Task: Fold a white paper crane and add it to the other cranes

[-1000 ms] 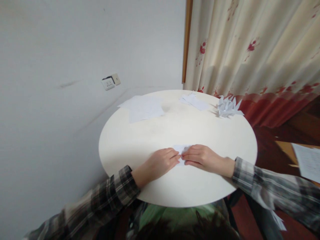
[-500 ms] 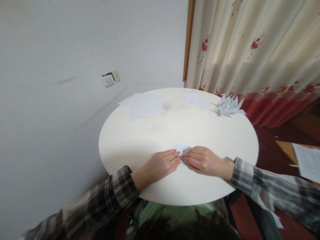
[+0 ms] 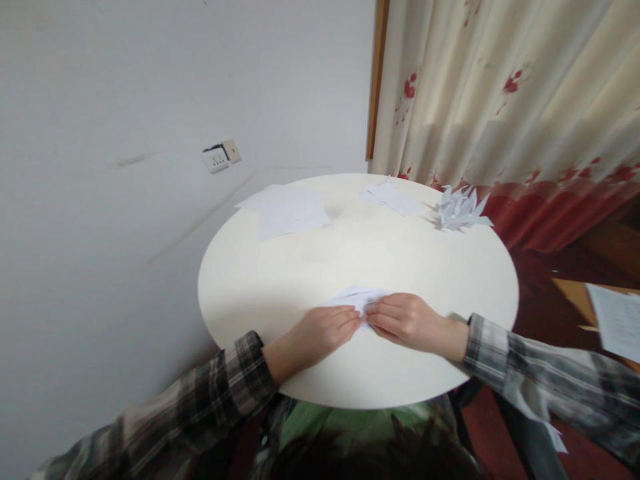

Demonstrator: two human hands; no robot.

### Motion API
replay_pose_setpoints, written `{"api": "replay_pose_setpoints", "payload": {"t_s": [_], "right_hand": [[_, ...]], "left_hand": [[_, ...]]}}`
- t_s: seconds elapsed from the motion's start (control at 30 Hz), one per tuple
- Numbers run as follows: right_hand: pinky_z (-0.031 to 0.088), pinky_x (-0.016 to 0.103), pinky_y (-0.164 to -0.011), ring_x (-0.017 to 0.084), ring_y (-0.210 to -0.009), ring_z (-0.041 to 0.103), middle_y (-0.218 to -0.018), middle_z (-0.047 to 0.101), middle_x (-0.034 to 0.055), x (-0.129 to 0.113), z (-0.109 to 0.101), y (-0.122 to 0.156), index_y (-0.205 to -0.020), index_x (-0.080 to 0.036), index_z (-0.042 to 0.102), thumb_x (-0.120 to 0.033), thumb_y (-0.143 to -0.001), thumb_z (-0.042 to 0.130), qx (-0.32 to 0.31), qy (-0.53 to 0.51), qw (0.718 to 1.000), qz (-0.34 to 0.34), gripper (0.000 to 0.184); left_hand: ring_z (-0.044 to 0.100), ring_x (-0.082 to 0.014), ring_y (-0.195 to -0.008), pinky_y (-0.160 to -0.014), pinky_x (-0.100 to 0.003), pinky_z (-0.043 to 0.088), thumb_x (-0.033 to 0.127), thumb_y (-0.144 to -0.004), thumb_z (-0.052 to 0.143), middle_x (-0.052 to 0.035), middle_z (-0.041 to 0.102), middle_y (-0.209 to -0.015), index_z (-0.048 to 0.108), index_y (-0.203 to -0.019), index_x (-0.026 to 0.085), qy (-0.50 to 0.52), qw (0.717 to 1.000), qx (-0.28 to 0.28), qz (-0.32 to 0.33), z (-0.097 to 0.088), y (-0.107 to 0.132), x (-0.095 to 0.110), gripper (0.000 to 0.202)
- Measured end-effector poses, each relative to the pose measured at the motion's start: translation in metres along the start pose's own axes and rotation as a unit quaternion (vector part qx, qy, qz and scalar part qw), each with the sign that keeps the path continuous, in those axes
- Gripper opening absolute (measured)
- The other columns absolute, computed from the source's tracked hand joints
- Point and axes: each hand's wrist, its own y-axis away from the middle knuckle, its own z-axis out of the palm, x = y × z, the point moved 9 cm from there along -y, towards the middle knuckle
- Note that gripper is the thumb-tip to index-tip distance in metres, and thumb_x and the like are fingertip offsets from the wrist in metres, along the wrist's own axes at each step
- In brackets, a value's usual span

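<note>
A small folded piece of white paper (image 3: 355,295) lies near the front of a round cream table (image 3: 240,280). My left hand (image 3: 320,330) and my right hand (image 3: 405,321) rest on it side by side, fingertips meeting over its near part. The fingers of both hands are stretched out and pressed flat on the paper. Most of the paper is hidden under my hands; a pointed flap shows beyond my fingertips. Both arms wear plaid sleeves.
Flat white sheets (image 3: 287,210) lie at the table's back left, more paper (image 3: 390,197) at the back middle, and a heap of folded paper figures (image 3: 460,210) at the back right. A wall socket (image 3: 220,157), a flowered curtain (image 3: 500,100) and another sheet (image 3: 615,320) at right.
My hands stayed together on the paper and slid slightly left; more of the paper's far flap now shows beyond my fingertips. The view rose a little.
</note>
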Motion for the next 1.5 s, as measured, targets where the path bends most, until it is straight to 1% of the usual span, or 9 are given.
{"api": "replay_pose_setpoints", "payload": {"t_s": [0.27, 0.37, 0.5, 0.6, 0.77, 0.97, 1.2, 1.4, 1.5], "right_hand": [[0.048, 0.028, -0.068, 0.014, -0.075, 0.059, -0.079, 0.064, 0.0072, -0.001, 0.002, 0.000, -0.089, -0.015, 0.058, -0.017, -0.090, 0.042, -0.001, -0.006, 1.000, -0.007, 0.017], [0.049, 0.032, -0.073, 0.017, -0.084, 0.059, -0.087, 0.064, 0.0083, 0.005, -0.003, -0.002, -0.096, -0.016, 0.057, -0.019, -0.088, 0.044, 0.016, -0.026, 0.999, 0.025, 0.016], [0.044, 0.042, -0.091, 0.023, -0.114, 0.047, -0.121, 0.053, 0.0156, 0.019, -0.008, -0.005, -0.122, -0.011, 0.044, -0.026, -0.083, 0.049, 0.021, -0.073, 0.993, 0.087, 0.042], [0.041, 0.042, -0.097, 0.022, -0.119, 0.044, -0.128, 0.048, 0.0167, 0.023, 0.000, -0.005, -0.132, -0.010, 0.032, -0.028, -0.083, 0.049, -0.019, -0.126, 0.987, 0.096, 0.056], [0.044, 0.039, -0.095, 0.021, -0.112, 0.051, -0.117, 0.058, 0.0150, 0.025, 0.009, -0.002, -0.128, -0.011, 0.040, -0.030, -0.085, 0.048, -0.051, -0.153, 0.982, 0.101, 0.048], [0.042, 0.039, -0.098, 0.021, -0.117, 0.049, -0.120, 0.057, 0.0142, 0.021, 0.009, -0.004, -0.122, -0.012, 0.049, -0.029, -0.087, 0.046, -0.069, -0.137, 0.985, 0.077, 0.039], [0.043, 0.040, -0.098, 0.021, -0.118, 0.048, -0.120, 0.057, 0.0157, 0.018, 0.009, -0.003, -0.119, -0.011, 0.050, -0.027, -0.086, 0.048, -0.074, -0.118, 0.988, 0.074, 0.037], [0.045, 0.039, -0.096, 0.021, -0.116, 0.051, -0.116, 0.059, 0.0169, 0.014, 0.010, -0.006, -0.109, -0.010, 0.052, -0.020, -0.087, 0.044, -0.063, -0.078, 0.993, 0.070, 0.026], [0.047, 0.038, -0.096, 0.021, -0.114, 0.052, -0.115, 0.060, 0.0173, 0.013, 0.011, -0.006, -0.103, -0.010, 0.053, -0.017, -0.089, 0.041, -0.056, -0.057, 0.995, 0.064, 0.020]], "left_hand": [[0.063, -0.0196, -0.093, -0.083, -0.032, 0.053, 0.010, -0.091, 0.036, -0.0135, 0.066, -0.097, 0.058, -0.100, 0.005, -0.011, 1.000, -0.001, 0.013, -0.004, -0.003, 0.004, 0.025], [0.063, -0.0198, -0.089, -0.079, -0.032, 0.054, 0.010, -0.092, 0.035, -0.0129, 0.067, -0.094, 0.059, -0.100, 0.005, -0.013, 1.000, 0.007, 0.023, -0.010, -0.007, 0.008, 0.026], [0.063, -0.0205, -0.089, -0.077, -0.032, 0.054, 0.010, -0.092, 0.034, -0.0131, 0.067, -0.093, 0.059, -0.098, 0.004, -0.014, 1.000, 0.005, 0.022, -0.014, -0.009, 0.009, 0.027], [0.063, -0.0205, -0.088, -0.076, -0.032, 0.054, 0.011, -0.092, 0.032, -0.0126, 0.067, -0.092, 0.058, -0.099, 0.005, -0.015, 1.000, -0.002, 0.023, -0.013, -0.009, 0.009, 0.028], [0.062, -0.0188, -0.090, -0.078, -0.032, 0.053, 0.012, -0.092, 0.035, -0.0114, 0.066, -0.093, 0.057, -0.099, 0.009, -0.021, 0.999, -0.017, 0.019, -0.007, -0.007, 0.007, 0.024], [0.061, -0.0177, -0.085, -0.077, -0.031, 0.052, 0.013, -0.092, 0.036, -0.0096, 0.064, -0.084, 0.058, -0.091, 0.011, -0.016, 1.000, -0.026, 0.002, -0.004, -0.008, 0.006, 0.022], [0.060, -0.0182, -0.082, -0.075, -0.031, 0.050, 0.016, -0.091, 0.040, -0.0065, 0.064, -0.082, 0.058, -0.088, 0.012, 0.024, 0.998, -0.051, -0.032, 0.002, -0.006, 0.000, 0.019], [0.062, -0.0157, -0.077, -0.072, -0.027, 0.050, 0.016, -0.087, 0.043, -0.0040, 0.064, -0.077, 0.058, -0.081, 0.015, 0.082, 0.987, 0.014, -0.139, -0.002, -0.005, -0.019, 0.017], [0.062, -0.0152, -0.076, -0.072, -0.026, 0.050, 0.015, -0.085, 0.046, -0.0039, 0.065, -0.079, 0.059, -0.083, 0.015, 0.102, 0.982, 0.031, -0.158, -0.004, -0.005, -0.022, 0.013]]}}
